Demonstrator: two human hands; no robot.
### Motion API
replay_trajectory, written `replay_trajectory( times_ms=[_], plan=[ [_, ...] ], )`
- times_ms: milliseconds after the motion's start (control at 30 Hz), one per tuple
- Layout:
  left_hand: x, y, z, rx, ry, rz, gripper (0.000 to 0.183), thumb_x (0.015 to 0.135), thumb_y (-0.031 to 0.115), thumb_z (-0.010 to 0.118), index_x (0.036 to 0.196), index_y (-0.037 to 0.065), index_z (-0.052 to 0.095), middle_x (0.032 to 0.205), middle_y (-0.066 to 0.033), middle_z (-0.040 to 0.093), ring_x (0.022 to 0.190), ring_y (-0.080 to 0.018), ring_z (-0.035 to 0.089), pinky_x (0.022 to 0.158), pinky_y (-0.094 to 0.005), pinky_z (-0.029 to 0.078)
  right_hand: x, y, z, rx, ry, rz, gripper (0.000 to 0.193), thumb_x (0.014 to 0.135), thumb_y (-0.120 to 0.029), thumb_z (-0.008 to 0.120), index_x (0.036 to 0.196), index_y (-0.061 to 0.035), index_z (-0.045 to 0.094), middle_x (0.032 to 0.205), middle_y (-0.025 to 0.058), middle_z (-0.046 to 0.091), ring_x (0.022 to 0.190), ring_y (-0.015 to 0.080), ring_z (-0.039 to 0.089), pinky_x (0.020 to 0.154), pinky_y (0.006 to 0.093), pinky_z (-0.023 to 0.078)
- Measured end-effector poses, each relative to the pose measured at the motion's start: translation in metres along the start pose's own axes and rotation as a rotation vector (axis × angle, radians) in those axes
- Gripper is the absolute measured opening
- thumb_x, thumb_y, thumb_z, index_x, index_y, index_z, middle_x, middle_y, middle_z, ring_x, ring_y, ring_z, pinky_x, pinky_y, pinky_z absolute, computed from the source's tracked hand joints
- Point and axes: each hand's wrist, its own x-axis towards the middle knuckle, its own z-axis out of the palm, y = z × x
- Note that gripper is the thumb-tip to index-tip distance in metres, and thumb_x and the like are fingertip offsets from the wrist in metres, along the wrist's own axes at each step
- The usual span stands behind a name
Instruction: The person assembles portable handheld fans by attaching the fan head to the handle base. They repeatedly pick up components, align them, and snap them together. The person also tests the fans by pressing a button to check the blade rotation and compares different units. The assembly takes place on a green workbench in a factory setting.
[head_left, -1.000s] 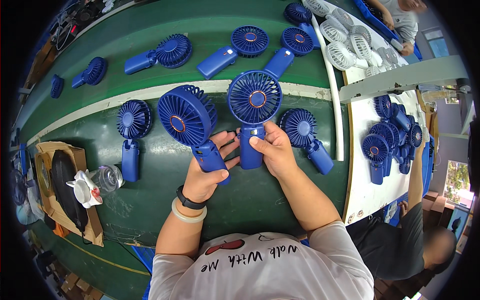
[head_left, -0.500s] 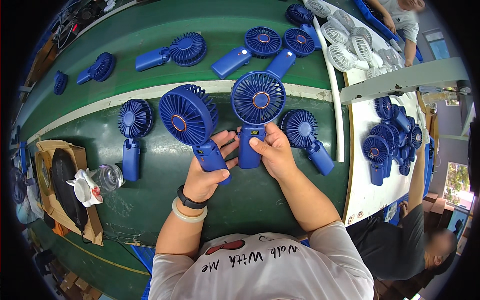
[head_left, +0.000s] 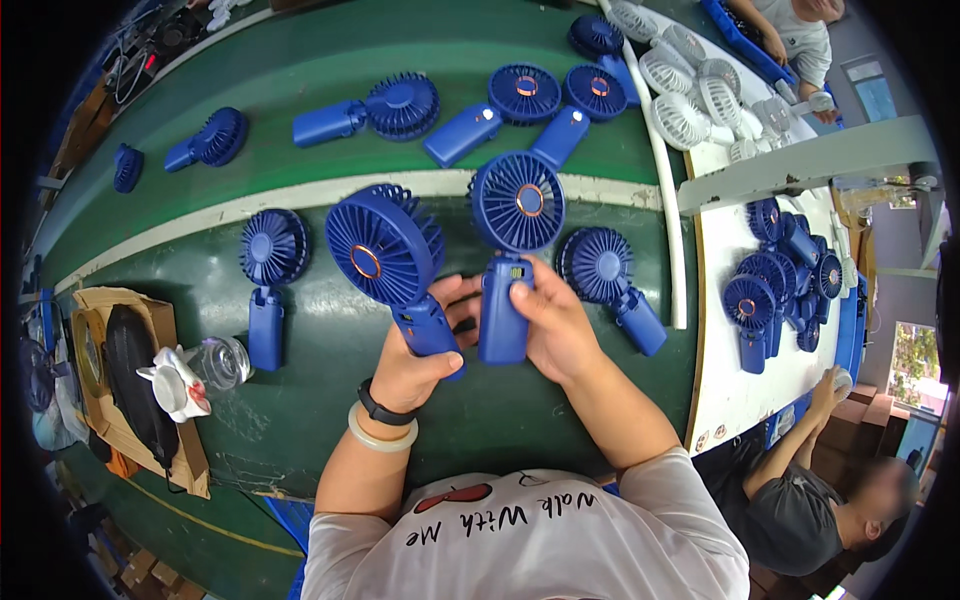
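My left hand (head_left: 407,368) is wrapped round the handle of a blue handheld fan (head_left: 384,247), whose round head tilts up and left. A second blue handheld fan (head_left: 505,320) stands almost upright beside it, gripped by my right hand (head_left: 556,325). The right thumb presses its handle just below a small lit display. On the green worktop, a blue fan (head_left: 272,250) lies left of my hands, and another blue fan (head_left: 603,266) lies to their right. Both of these are folded out, with their heads away from me.
Several blue fans lie along the green conveyor belt (head_left: 270,75) beyond a pale rail (head_left: 190,222). At left are a glass jar (head_left: 222,362), a white cup-like item (head_left: 178,388) and a cardboard box (head_left: 190,455). White fans (head_left: 680,120) and piled blue fans (head_left: 757,300) fill the right-hand table; co-workers sit there.
Both held fans have come slightly nearer to me. The left-hand fans on the belt have slid to the right. A co-worker at right has drawn an arm back from the piled fans.
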Motion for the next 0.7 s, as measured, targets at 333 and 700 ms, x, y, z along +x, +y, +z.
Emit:
replay_trajectory(
  times_ms=[333, 700],
  plan=[
    [-0.002, 0.004, -0.010, -0.110, 0.183, 0.037, 0.059, 0.069, -0.003, 0.065, 0.121, 0.011, 0.042, 0.093, -0.0042, 0.051, 0.099, -0.0222, 0.054, 0.085, -0.0448, 0.050, 0.159, -0.154, 0.013, -0.465, 0.157, 0.172, 0.027, 0.084, -0.007, 0.060, 0.109, -0.0035, 0.050, 0.101, 0.0065, 0.056, 0.090, 0.0235, 0.061, 0.071, 0.0414, 0.059],
    [-0.003, 0.006, -0.013, -0.128, 0.206, 0.011, 0.054, 0.068, 0.000, 0.068, 0.115, 0.012, 0.044, 0.092, -0.0033, 0.050, 0.093, -0.0195, 0.054, 0.081, -0.0390, 0.051, 0.233, -0.142, -0.014, -1.446, 0.138, -0.416, 0.022, 0.081, -0.003, 0.054, 0.101, 0.0023, 0.060, 0.075, 0.0058, 0.063, 0.071, 0.0129, 0.062, 0.061, 0.0287, 0.049]
  ],
)
